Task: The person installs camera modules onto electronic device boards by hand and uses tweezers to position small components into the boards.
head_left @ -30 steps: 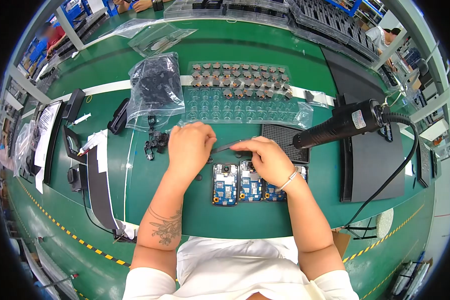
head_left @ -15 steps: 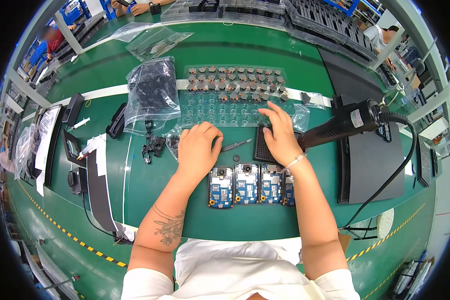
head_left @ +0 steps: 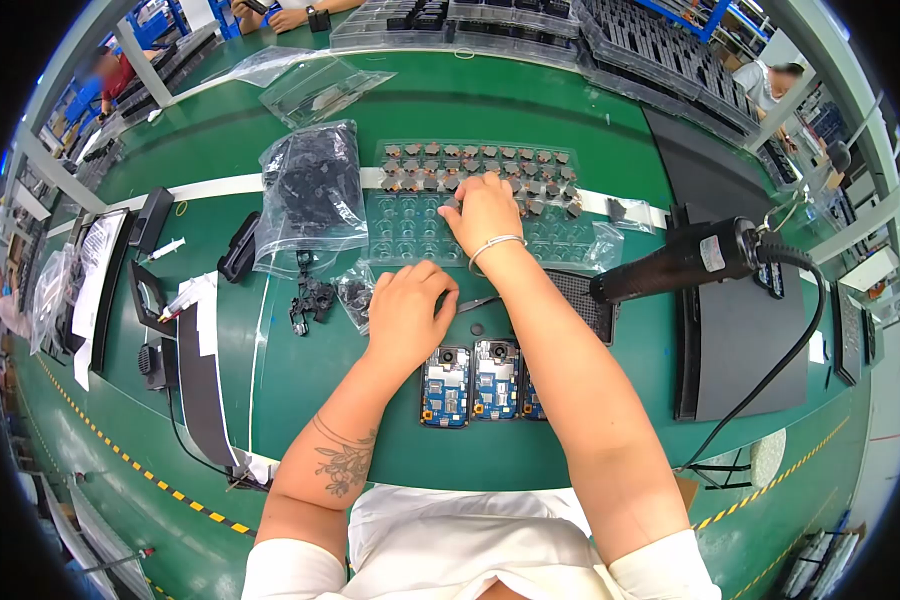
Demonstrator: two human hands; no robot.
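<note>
Your right hand [head_left: 485, 215] at components [head_left: 431, 184] in clear plastic tray [head_left: 407, 232], can't tell grip. Your left hand [head_left: 405, 310] curled by tweezers [head_left: 477, 303], hold unclear.

An electronics assembly workshop, shown by blue rectangular circuit boards [head_left: 446, 390] in black casings and a clear plastic parts tray [head_left: 400, 232] on a green workbench [head_left: 490, 462], a black cylindrical corded tool [head_left: 670, 266], yellow-and-black striped floor tape [head_left: 185, 496], and other people [head_left: 760, 84] nearby.

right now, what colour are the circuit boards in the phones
Blue circuit boards with silvery patches, shown in the head view.
</note>
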